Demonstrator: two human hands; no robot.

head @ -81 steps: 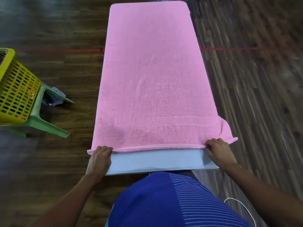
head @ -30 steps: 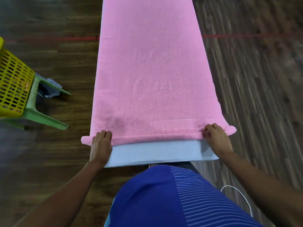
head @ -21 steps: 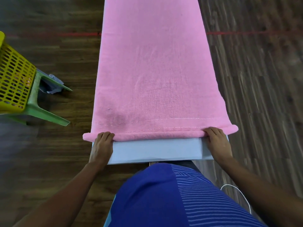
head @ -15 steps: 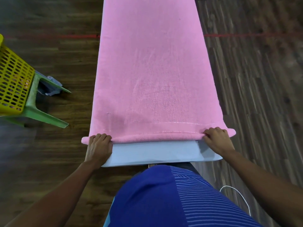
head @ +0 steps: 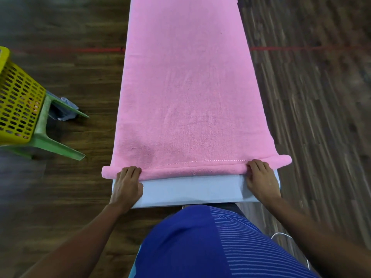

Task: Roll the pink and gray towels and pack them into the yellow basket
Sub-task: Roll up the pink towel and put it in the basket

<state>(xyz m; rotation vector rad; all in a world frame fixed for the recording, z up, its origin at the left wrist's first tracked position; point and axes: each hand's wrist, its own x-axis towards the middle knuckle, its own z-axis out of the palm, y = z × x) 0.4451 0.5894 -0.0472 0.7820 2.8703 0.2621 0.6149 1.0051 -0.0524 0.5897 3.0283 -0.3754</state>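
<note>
A long pink towel (head: 186, 93) lies flat along a narrow pale-blue table (head: 192, 191). Its near end is wound into a thin roll that sticks out past both table sides. My left hand (head: 128, 183) grips the roll near its left end, fingers curled over the top. My right hand (head: 261, 179) grips the roll near its right end the same way. The yellow basket (head: 18, 109), perforated plastic, stands at the far left on a green stool. No gray towel can be made out for certain.
The green plastic stool (head: 52, 141) under the basket stands on a dark wooden floor, with a grayish cloth (head: 66, 109) lying behind its leg. A red line (head: 301, 48) crosses the floor. A white cable (head: 281, 235) hangs by my right side.
The near hem was lifted and folded over, then turned into a thin roll. Both hands have stayed at the two ends and moved slightly away from me with the roll.
</note>
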